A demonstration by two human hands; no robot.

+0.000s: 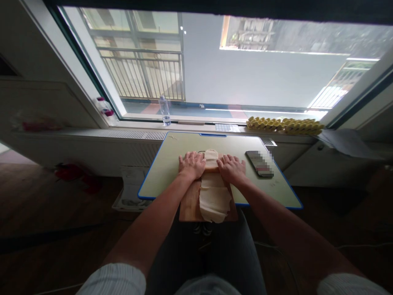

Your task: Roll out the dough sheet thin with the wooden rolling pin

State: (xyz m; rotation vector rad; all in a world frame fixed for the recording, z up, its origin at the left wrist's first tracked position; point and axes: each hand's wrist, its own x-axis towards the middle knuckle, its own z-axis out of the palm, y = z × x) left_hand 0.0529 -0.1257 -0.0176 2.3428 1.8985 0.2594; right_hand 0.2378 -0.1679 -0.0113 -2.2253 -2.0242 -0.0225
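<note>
A long sheet of pale dough (215, 203) lies lengthwise on a wooden board (189, 203), its near end reaching the board's front edge. Across the dough runs a wooden rolling pin (211, 169), visible only between my hands. My left hand (192, 164) rests palm down over the pin's left end, fingers stretched forward and apart. On the right end lies my right hand (231, 167), also palm down with its fingers extended. The dough continues beyond the pin as a short rounded flap. Both hands hide the pin's ends.
The board sits on a light green table (172, 164) with a blue rim, overhanging its near edge. A phone (259, 164) lies to the right. On the windowsill stand a clear bottle (165, 111) and yellow egg trays (284, 125). A white bin (130, 188) is low at left.
</note>
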